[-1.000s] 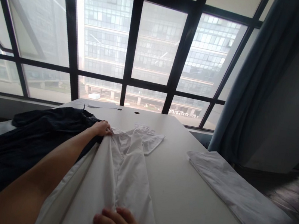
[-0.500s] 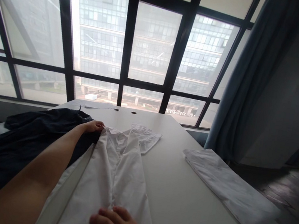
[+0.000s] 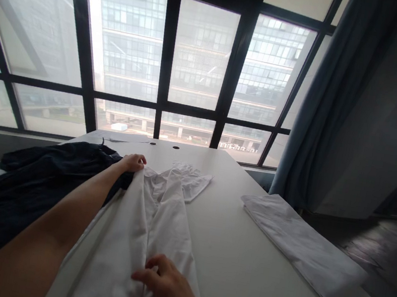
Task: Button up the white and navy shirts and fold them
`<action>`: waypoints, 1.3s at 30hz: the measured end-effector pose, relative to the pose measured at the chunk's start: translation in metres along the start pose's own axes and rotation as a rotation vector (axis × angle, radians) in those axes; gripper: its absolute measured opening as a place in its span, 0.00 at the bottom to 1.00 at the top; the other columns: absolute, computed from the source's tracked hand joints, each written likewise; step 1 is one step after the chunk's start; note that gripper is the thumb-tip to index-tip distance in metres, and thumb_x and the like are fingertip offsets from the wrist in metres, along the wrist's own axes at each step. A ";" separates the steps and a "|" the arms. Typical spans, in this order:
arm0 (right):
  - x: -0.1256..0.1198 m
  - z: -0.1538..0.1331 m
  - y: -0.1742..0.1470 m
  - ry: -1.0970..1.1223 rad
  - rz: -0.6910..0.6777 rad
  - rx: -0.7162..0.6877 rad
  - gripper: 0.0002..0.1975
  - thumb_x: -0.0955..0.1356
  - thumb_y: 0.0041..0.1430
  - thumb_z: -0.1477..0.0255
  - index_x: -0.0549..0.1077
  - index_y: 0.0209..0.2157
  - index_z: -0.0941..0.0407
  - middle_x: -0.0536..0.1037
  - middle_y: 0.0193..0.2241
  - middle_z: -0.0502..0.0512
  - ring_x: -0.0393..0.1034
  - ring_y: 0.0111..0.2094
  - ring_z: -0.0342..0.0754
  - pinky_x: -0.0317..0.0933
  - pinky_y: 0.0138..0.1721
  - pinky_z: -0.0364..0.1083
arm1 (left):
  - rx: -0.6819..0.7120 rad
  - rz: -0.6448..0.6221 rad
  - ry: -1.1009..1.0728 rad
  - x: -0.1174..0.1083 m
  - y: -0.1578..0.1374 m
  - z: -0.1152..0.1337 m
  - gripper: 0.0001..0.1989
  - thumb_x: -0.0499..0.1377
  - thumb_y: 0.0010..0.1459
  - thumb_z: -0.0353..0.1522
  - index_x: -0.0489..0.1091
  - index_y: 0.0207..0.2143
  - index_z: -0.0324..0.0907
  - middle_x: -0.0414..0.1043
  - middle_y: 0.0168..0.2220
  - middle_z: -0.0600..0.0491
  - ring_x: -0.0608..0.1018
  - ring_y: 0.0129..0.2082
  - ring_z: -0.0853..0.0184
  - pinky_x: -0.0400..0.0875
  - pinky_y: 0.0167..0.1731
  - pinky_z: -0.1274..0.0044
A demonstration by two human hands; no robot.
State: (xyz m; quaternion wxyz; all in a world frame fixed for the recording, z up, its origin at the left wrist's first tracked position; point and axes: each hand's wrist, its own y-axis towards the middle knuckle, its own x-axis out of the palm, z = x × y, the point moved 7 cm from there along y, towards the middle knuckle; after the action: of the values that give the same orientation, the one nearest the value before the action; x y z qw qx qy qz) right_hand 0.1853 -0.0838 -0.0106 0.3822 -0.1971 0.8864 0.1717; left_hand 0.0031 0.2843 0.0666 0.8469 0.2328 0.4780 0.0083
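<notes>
A long white garment (image 3: 127, 237) lies lengthwise in front of me, with a centre line down its front and its far end crumpled. My left hand (image 3: 134, 162) reaches to the far left edge of this garment, fingers closed on the cloth. Near me, my right hand (image 3: 170, 292) rests over the centre line with its fingers bent and apart; its lower fingers are partly hidden. A dark navy garment (image 3: 26, 191) is spread to the left, under and beside my left arm.
A folded white cloth (image 3: 299, 245) lies along the right side of the white table (image 3: 227, 253). Flat white sheets (image 3: 124, 138) are at the far left end, near two round holes. Windows stand behind, and a blue-grey curtain (image 3: 312, 116) hangs at the right.
My left hand has shifted slightly at the far edge of the white garment. My right hand has moved from lying flatter to a bent, spread pose over the centre line. The view shifted slightly.
</notes>
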 end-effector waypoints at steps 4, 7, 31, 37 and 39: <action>-0.004 -0.002 0.002 0.060 -0.095 0.116 0.25 0.75 0.45 0.66 0.79 0.49 0.51 0.74 0.50 0.58 0.74 0.46 0.55 0.64 0.51 0.50 | 0.014 -0.087 0.090 0.020 -0.008 -0.004 0.12 0.60 0.46 0.27 0.77 0.35 0.43 0.76 0.27 0.55 0.76 0.32 0.64 0.67 0.40 0.74; -0.009 -0.004 0.003 0.150 -0.065 0.147 0.24 0.74 0.44 0.71 0.80 0.47 0.54 0.75 0.48 0.57 0.74 0.44 0.51 0.64 0.49 0.46 | 0.032 -0.093 0.108 0.028 -0.013 -0.007 0.13 0.58 0.50 0.30 0.78 0.38 0.44 0.77 0.30 0.53 0.77 0.34 0.63 0.68 0.39 0.75; 0.030 -0.023 -0.001 -0.728 0.399 -0.669 0.12 0.68 0.62 0.60 0.71 0.31 0.54 0.76 0.39 0.53 0.68 0.35 0.48 0.64 0.36 0.47 | 0.110 -0.040 0.045 0.050 -0.039 0.112 0.20 0.53 0.64 0.44 0.77 0.44 0.39 0.77 0.43 0.43 0.78 0.43 0.58 0.70 0.44 0.71; 0.043 -0.018 0.007 -0.759 0.234 -0.620 0.12 0.65 0.64 0.60 0.70 0.33 0.53 0.75 0.32 0.52 0.68 0.31 0.47 0.61 0.27 0.45 | -0.047 -0.174 0.062 0.084 -0.005 0.142 0.17 0.64 0.51 0.41 0.79 0.40 0.40 0.78 0.45 0.42 0.79 0.44 0.56 0.71 0.42 0.74; 0.045 -0.017 0.008 -0.759 0.218 -0.622 0.11 0.66 0.64 0.60 0.70 0.34 0.53 0.75 0.31 0.51 0.68 0.31 0.46 0.59 0.25 0.44 | -0.096 -0.231 0.075 0.097 0.006 0.143 0.12 0.66 0.48 0.37 0.79 0.34 0.39 0.79 0.42 0.41 0.79 0.42 0.55 0.72 0.39 0.74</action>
State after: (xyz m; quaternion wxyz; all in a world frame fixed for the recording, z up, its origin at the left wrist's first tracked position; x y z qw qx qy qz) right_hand 0.1424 -0.0942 -0.0318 0.5805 -0.1315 0.6073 0.5262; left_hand 0.1735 0.2575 0.0534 0.8339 0.1348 0.5321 -0.0575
